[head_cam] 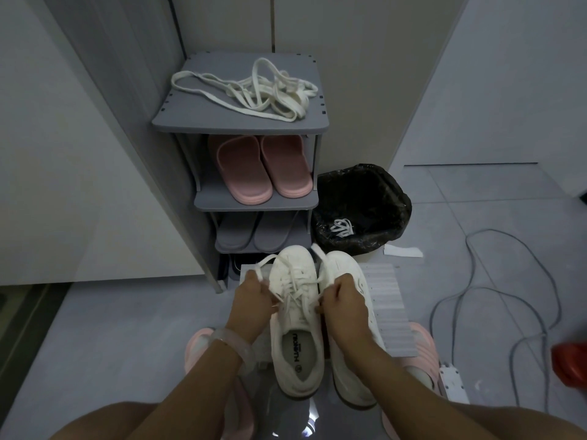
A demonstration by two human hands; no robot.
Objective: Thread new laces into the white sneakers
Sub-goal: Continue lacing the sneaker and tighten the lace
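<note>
- Standing side by side on the floor between the person's knees are two white sneakers, toes pointing toward the shoe rack: the left sneaker shows its printed insole, and the right sneaker sits just beside it, touching or nearly so.
- A white lace crisscrosses the left sneaker's eyelets, with loose ends running out to both sides.
- The left hand has its fingers curled around one lace end, which sticks up and away past the knuckles toward the rack.
- The right hand rests over the right sneaker's inner edge, fingers curled and pinching the other lace end, which runs across from the left sneaker.
- A pale bangle circles the left wrist.
- A white ribbed mat lies under and to the right of the sneakers.
- On top of the grey shoe rack lies a tangle of cream laces.
- Pink slippers fill the next shelf, grey slippers the one below.
- Right of the rack stands a bin lined with a black bag, a small bundle of white lace inside it.
- Grey cables loop across the floor at right, near a white power strip.
</note>
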